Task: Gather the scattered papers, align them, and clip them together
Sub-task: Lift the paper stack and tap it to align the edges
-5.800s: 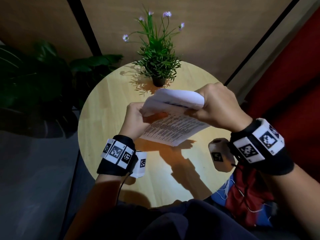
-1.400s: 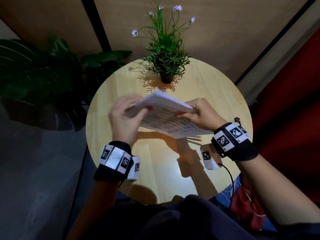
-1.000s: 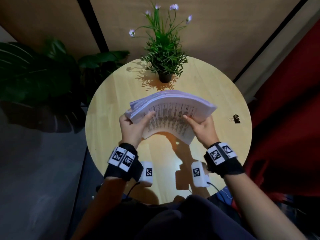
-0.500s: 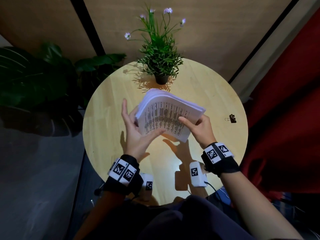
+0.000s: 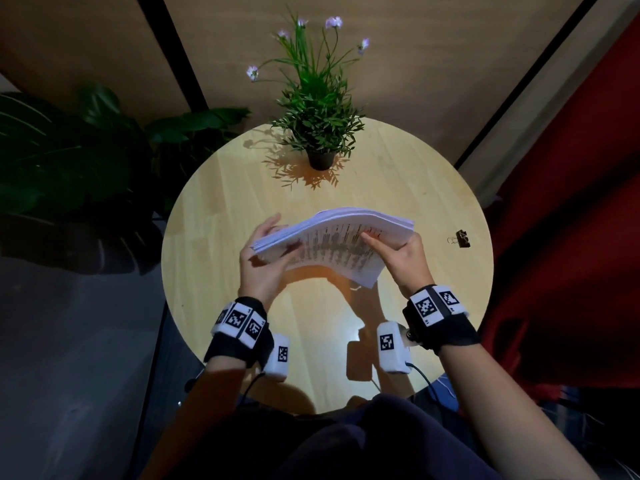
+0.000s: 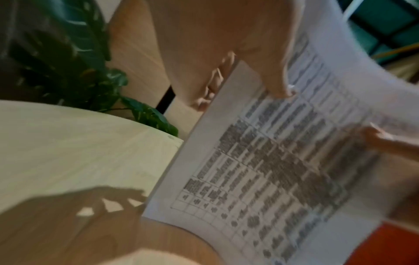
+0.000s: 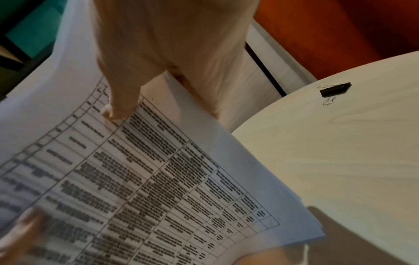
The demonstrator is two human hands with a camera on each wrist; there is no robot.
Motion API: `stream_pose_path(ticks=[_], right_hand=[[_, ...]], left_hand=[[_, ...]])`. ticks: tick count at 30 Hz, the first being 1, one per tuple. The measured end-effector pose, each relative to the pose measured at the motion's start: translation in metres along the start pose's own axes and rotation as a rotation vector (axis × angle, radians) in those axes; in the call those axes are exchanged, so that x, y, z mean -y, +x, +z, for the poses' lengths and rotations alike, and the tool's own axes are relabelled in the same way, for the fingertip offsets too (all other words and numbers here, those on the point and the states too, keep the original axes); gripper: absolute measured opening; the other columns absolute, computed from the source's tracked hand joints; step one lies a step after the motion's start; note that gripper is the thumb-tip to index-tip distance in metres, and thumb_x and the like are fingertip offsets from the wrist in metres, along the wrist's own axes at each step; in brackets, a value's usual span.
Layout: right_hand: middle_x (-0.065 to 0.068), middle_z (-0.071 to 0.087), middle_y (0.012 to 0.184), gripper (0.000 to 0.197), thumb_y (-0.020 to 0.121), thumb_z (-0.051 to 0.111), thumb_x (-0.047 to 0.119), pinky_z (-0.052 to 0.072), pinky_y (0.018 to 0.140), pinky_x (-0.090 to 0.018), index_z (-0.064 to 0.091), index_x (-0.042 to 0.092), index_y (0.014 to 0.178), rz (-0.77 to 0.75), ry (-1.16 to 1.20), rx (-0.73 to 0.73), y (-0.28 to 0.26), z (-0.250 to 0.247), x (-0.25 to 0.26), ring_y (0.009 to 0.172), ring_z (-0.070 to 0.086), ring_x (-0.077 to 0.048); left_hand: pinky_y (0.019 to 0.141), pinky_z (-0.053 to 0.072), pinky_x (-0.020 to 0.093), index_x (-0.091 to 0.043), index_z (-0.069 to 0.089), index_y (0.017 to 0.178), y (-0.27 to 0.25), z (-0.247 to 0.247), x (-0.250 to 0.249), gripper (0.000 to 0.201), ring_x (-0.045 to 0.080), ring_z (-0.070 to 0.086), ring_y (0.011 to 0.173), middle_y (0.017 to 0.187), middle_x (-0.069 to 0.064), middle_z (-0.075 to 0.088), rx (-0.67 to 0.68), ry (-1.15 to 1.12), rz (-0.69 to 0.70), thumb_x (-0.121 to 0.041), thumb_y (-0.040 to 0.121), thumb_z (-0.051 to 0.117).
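— Holding the stack of papers (image 5: 341, 242) above the round table (image 5: 207, 237), both hands are on it: right hand (image 5: 403, 259) grips the right edge, thumb on the printed sheet.

— And the left hand (image 5: 263, 265)?

— Thumb on the printed face, fingers behind the left edge, clasping it. Sheets bow upward.

— The binder clip (image 5: 460, 238)?

— Lying alone near the table's right rim, well apart from the stack. Potted plant (image 5: 320, 126) at the far side.

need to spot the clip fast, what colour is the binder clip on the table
Black body with silver wire handles; the binder clip shows best in the right wrist view, lying on the table.
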State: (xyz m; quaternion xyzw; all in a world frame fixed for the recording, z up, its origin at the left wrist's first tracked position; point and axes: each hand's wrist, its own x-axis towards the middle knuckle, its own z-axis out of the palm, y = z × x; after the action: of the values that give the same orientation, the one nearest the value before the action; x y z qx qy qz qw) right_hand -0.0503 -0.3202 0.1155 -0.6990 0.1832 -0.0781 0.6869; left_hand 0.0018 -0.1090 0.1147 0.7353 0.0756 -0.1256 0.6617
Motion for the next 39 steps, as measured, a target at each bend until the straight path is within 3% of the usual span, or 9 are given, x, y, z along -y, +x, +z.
stream_pose_path(ticks=[6,9,12,15,21,26,30,33,39], right_hand=[[0.007,0.07,0.092,0.026,0.083,0.07,0.003,0.056,0.082,-0.023,0.066,0.023,0.099,-0.04,-0.043,-0.006,-0.002,0.006,0.01,0.083,0.068,0.006],[0.005,0.069,0.109,0.038,0.081,0.074,0.012,0.054,0.095,-0.036,0.062,0.028,0.114,-0.093,-0.073,-0.05,-0.004,0.003,0.015,0.102,0.067,-0.004],[-0.007,0.058,0.129,0.079,0.08,0.076,0.019,0.053,0.096,-0.032,0.032,0.026,0.145,-0.283,-0.144,-0.197,-0.006,0.007,0.015,0.113,0.063,-0.012],[-0.019,0.042,0.139,0.069,0.084,0.07,0.011,0.049,0.1,-0.033,0.03,0.025,0.139,-0.563,-0.269,-0.381,-0.004,0.016,0.022,0.114,0.06,-0.019],[-0.03,0.022,0.149,0.033,0.092,0.061,0.014,0.034,0.112,-0.047,0.062,0.014,0.125,-0.71,-0.711,-0.254,0.007,0.01,0.02,0.145,0.018,-0.034],[-0.019,0.018,0.154,0.043,0.09,0.059,0.014,0.038,0.11,-0.031,0.056,0.019,0.133,-0.667,-0.794,-0.117,0.012,-0.001,0.018,0.131,0.04,-0.023],[-0.009,0.065,0.102,0.026,0.085,0.061,0.001,0.05,0.08,-0.025,0.062,0.006,0.11,-0.56,-0.67,-0.183,0.02,-0.008,0.024,0.086,0.054,0.002],[0.005,0.062,0.079,0.011,0.079,0.065,0.001,0.039,0.067,-0.011,0.062,0.008,0.086,-0.476,-0.576,-0.233,0.029,-0.01,0.036,0.072,0.052,0.008],[0.014,0.06,0.073,0.014,0.078,0.07,0.003,0.036,0.059,-0.01,0.06,0.013,0.079,-0.396,-0.459,-0.159,0.029,-0.02,0.043,0.066,0.052,0.003]], left_hand=[[0.1,0.045,0.05,-0.06,0.06,0.069,-0.01,0.021,-0.018,0.028,0.021,0.06,0.086,0.053,-0.031,0.06,-0.111,-0.027,-0.077,-0.039,0.072,0.079],[0.083,0.053,0.037,-0.036,0.066,0.084,-0.017,0.021,-0.025,0.02,0.018,0.064,0.091,0.077,-0.02,0.069,-0.076,-0.046,0.056,-0.034,0.07,0.08],[0.068,0.055,0.023,-0.027,0.042,0.131,-0.014,0.015,-0.022,0.084,0.007,0.068,0.094,0.109,0.003,0.069,-0.018,-0.125,0.247,-0.057,0.061,0.076],[0.063,0.049,0.006,0.002,0.026,0.134,-0.005,0.015,-0.031,0.109,-0.01,0.065,0.086,0.109,0.0,0.067,-0.052,-0.16,0.393,-0.074,0.063,0.058],[0.076,0.05,0.027,0.001,0.042,0.123,0.013,0.019,-0.042,0.052,0.02,0.069,0.086,0.091,-0.018,0.071,-0.086,-0.166,0.272,-0.034,0.086,0.042],[0.08,0.049,0.028,-0.012,0.044,0.118,0.015,0.021,-0.035,0.027,0.024,0.07,0.091,0.099,0.01,0.072,-0.075,-0.174,0.247,-0.02,0.092,0.039],[0.084,0.052,0.023,-0.024,0.035,0.125,0.016,0.018,-0.03,0.06,0.012,0.066,0.1,0.11,0.007,0.068,0.099,-0.085,0.235,-0.043,0.075,0.062],[0.102,0.045,0.024,-0.032,0.031,0.129,0.019,0.02,-0.025,0.083,0.011,0.061,0.113,0.117,0.004,0.063,0.193,0.108,0.303,-0.021,0.065,0.083],[0.083,0.052,0.024,-0.025,0.07,0.082,0.039,0.001,-0.025,0.03,0.004,0.067,0.087,0.082,-0.02,0.074,0.085,0.09,0.291,0.003,0.072,0.074]])
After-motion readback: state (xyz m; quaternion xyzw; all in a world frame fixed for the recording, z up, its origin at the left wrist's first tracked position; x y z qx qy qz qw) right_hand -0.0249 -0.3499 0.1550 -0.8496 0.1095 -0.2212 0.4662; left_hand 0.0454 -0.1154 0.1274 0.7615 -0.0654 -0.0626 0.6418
